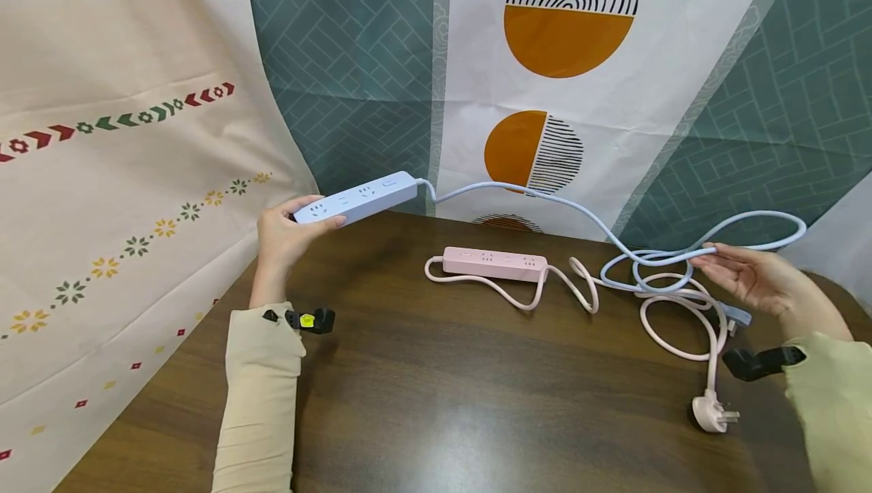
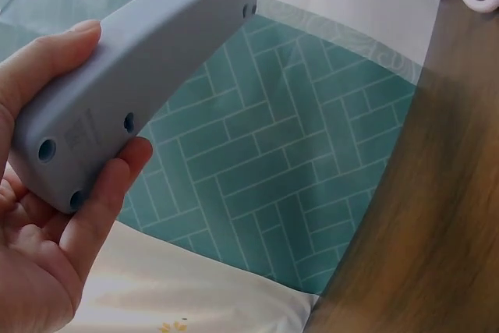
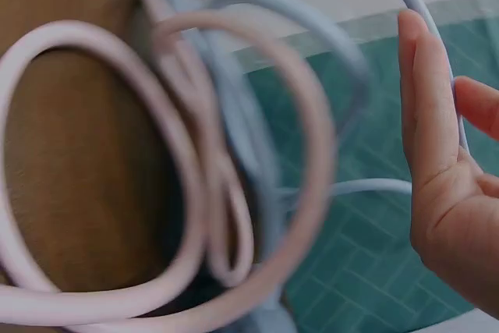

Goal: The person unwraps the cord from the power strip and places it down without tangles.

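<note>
My left hand (image 1: 281, 239) grips one end of a light blue power strip (image 1: 371, 199), thumb on one side and fingers on the other. It is held up above the table, sockets facing the head camera; the left wrist view shows its underside (image 2: 132, 76) with round recesses. From the far end a blue cord (image 1: 559, 201) runs rightward through the air to my right hand (image 1: 766, 285). There the cord passes between thumb and straight fingers (image 3: 430, 99), pinched. Past the hand it loops back and hangs down among coils of pink cord (image 1: 654, 330).
A pink power strip (image 1: 493, 264) lies at the back of the brown table (image 1: 477, 379). Its cord ends in a pink plug (image 1: 710, 413) at the right. A blue plug (image 1: 736, 316) sits beneath my right hand. Patterned cloths (image 1: 347, 61) hang behind and at the left.
</note>
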Demonstrator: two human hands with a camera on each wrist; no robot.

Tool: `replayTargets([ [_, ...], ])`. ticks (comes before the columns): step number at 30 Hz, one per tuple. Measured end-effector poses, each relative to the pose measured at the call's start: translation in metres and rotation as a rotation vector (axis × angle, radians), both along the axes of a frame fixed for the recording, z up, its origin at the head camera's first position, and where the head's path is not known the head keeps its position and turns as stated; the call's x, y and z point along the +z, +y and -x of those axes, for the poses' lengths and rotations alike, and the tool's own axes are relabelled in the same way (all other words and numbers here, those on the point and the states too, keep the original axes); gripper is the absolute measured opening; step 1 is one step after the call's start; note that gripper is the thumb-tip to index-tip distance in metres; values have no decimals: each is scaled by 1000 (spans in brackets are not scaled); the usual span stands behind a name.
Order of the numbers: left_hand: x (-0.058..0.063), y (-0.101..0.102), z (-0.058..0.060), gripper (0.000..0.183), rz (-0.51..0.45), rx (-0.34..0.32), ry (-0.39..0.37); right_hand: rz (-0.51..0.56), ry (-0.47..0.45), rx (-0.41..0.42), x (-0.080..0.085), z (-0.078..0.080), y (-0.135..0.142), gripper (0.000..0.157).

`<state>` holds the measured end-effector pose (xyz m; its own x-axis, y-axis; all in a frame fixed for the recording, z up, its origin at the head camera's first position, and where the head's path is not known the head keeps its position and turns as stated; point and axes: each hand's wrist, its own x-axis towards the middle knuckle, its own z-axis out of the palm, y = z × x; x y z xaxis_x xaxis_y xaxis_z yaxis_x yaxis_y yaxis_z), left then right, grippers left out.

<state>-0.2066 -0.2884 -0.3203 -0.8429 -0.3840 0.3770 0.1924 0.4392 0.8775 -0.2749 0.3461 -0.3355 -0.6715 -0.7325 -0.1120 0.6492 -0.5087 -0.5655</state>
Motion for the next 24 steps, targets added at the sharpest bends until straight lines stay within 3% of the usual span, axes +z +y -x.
replayTargets([
  [5,-3,0,3,46,30,-35,25,-236,27,-156,-6,-2,-17,37],
  [7,3,7,-2,44,51,-47,29,-340,58,-212,-3,-3,-24,34],
  [9,7,12,-5,43,74,-57,23,-453,141,-230,0,-5,-27,32],
  [12,8,14,-6,44,96,-67,19,-707,221,-231,7,-8,-31,29],
  [14,1,9,1,45,109,-68,18,-805,253,-216,11,-10,-34,29],
  [16,-5,6,5,47,117,-65,19,-852,244,-199,16,-11,-39,30],
  [18,-7,6,7,48,132,-63,15,-806,250,-188,19,-12,-43,31],
  [24,-10,6,7,50,155,-64,2,-719,417,-75,26,-17,-53,33],
])
